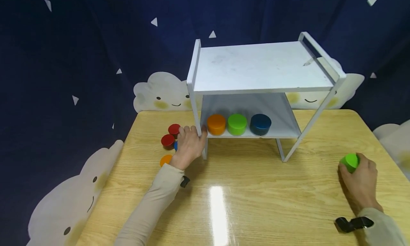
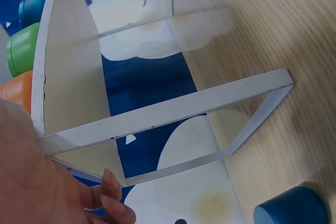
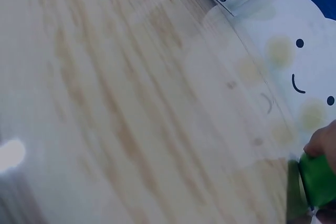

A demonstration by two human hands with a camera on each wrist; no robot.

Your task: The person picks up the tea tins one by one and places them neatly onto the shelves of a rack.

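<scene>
My left hand grips the left front post of a white two-tier shelf, its thumb on the inner side. The left wrist view shows that hand at the post, fingers passing behind it. On the lower tier stand an orange round block, a green round block and a dark blue round block in a row. Far to the right, my right hand holds another green round block between thumb and fingers, at the table. The right wrist view cuts off most of this block.
Left of the shelf, two red round blocks, a blue one and an orange one sit on the wooden table, near my left hand and wrist. A dark blue curtain with cloud shapes hangs behind.
</scene>
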